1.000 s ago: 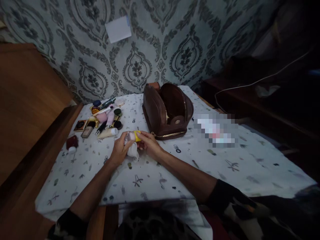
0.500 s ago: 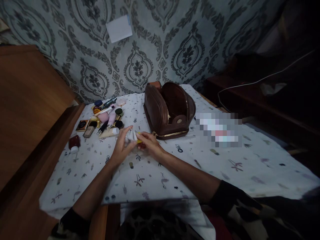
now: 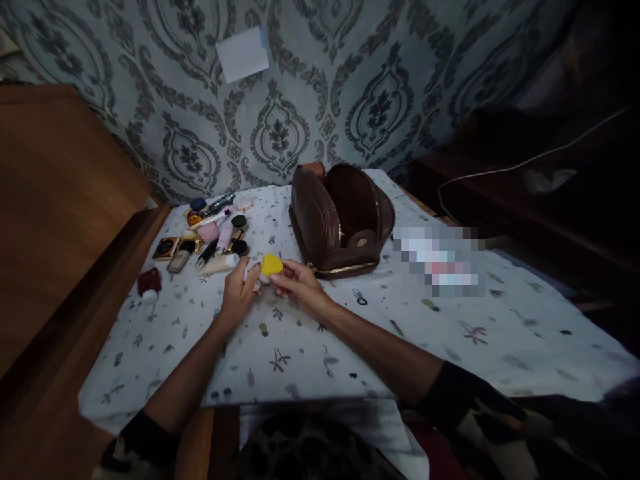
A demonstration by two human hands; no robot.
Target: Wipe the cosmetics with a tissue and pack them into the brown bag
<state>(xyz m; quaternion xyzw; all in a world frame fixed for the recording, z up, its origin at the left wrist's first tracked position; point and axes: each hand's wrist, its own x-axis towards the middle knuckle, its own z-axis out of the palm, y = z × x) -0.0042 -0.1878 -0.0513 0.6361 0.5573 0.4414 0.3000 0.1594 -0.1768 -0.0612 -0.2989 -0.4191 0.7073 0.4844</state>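
Note:
My left hand [image 3: 239,288] is closed around a small white item, mostly hidden by the fingers. Beside it, my right hand [image 3: 303,290] pinches a small rounded yellow piece [image 3: 271,265] from the right. The yellow piece and the white item are close together; whether they are joined I cannot tell. Just behind the left hand lies a cream tube with a white cap [image 3: 220,264]. A brown toiletry bag [image 3: 320,230] stands unzipped beyond my right hand, its dark inside showing.
Several cosmetics, among them a pink jar [image 3: 208,231] and a foundation bottle [image 3: 179,261], lie at the left. A dark red bottle with a white cap [image 3: 149,283] lies near the left edge. A blurred-out item [image 3: 440,260] is right of the bag on the patterned cloth [image 3: 320,347].
The yellow piece has turned up into plain view between my hands, where before only its edge showed. My left hand has shifted slightly left and curled more around the white item.

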